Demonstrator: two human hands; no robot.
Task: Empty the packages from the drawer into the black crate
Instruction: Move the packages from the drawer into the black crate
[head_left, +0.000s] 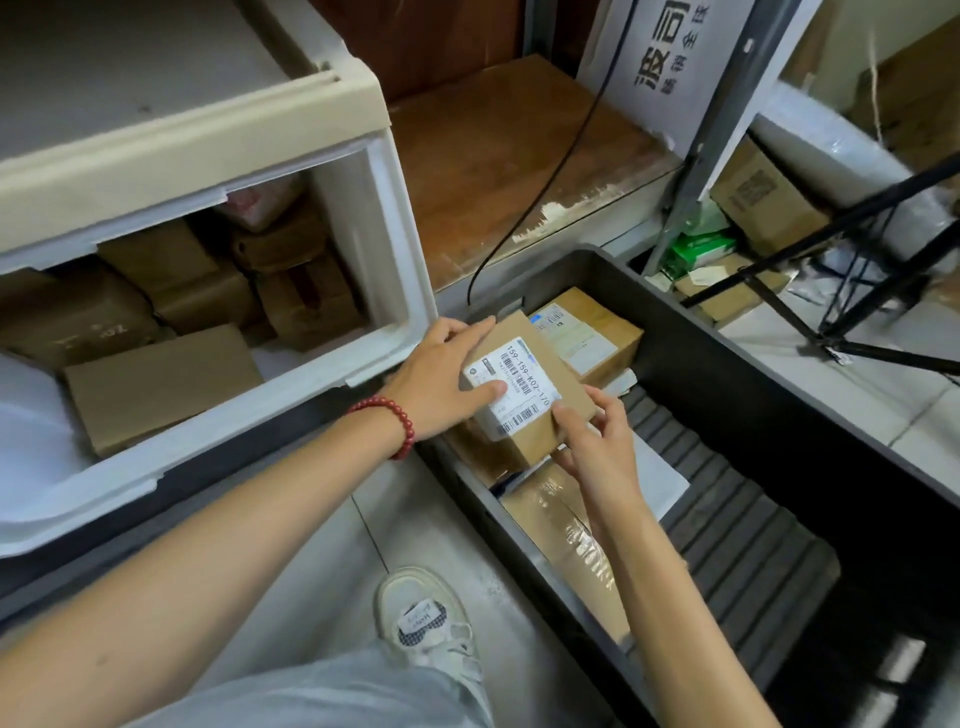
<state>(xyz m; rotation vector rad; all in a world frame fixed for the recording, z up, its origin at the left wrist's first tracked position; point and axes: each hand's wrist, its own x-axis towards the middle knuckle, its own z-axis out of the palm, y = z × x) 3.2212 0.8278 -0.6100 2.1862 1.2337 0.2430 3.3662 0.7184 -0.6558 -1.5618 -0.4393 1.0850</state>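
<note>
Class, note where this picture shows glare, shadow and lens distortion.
Head view: glare streaks the taped package in the black crate; rear packages in the drawer sit shadowed; its rim bows from wide-angle distortion; the shipping label is sharp.

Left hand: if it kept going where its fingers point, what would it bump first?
The left hand would probably hit the black crate's far wall, past the package it holds; depth unclear.

The white label (511, 387) on the cardboard box (524, 332) reads 159-159-K02-170; the grey sign (670, 57) shows large Chinese characters.
</note>
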